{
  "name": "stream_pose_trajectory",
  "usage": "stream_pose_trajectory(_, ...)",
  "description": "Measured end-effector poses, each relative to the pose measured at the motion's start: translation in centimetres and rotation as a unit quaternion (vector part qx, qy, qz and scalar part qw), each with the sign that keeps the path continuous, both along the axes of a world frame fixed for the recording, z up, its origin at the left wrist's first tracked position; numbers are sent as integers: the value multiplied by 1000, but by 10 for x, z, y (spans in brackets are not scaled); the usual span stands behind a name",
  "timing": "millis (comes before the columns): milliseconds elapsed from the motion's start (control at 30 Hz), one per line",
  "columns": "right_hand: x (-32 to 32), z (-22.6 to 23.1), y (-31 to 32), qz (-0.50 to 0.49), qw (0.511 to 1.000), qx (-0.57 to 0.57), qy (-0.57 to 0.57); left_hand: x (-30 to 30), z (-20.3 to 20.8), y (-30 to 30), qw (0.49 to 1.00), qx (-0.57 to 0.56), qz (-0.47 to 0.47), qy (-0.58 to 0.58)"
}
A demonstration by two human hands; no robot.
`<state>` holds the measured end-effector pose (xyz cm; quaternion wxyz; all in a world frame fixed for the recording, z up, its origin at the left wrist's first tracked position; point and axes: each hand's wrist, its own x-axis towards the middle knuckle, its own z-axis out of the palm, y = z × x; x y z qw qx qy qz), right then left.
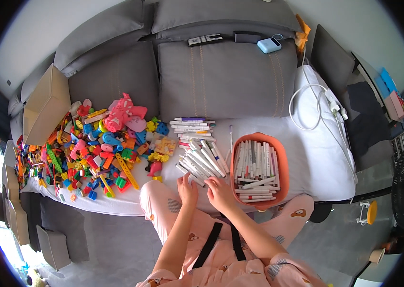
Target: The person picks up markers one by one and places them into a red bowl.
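Observation:
A fanned pile of white markers (197,161) lies on the white sofa cover in front of me. At its near end my left hand (188,191) has its fingers curled against the marker ends on the left side. My right hand (220,193) closes on the near ends from the right, its fingertips bent over them. How many markers each hand grips is hard to make out. Just right of the pile stands an orange basket (284,178) filled with white markers, most upright in rows and several lying crosswise near me. Behind the pile, more markers (191,125) lie stacked sideways, a purple one on top.
A large heap of colourful toys and blocks (111,148) spreads to the left, beside a tipped beige box (44,110). A lone marker (231,136) lies behind the basket. A remote (205,40), a light blue power bank (269,45) and a white cable (302,126) sit farther back.

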<state>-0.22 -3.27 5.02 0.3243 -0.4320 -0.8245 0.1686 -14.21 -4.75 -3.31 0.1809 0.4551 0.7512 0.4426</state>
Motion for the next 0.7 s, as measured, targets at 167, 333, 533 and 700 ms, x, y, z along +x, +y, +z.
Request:
stream_pose_trajectory(167,-35,-43,22,-57,988,-52,-134,-8,0,7,986,-141,-46,77)
stream_pose_trajectory(333,-22,-67,10,-78,977,-131,-149,0,2,4,984,-162,-56,42)
stream_pose_trajectory(533,8,-20,-23,-54,981,-160,94,-5,-9,0,997,-23,58,-46)
stream_pose_trajectory(700,86,39,-32,-90,993,22,77,29,43,21,987,112,-9,-114)
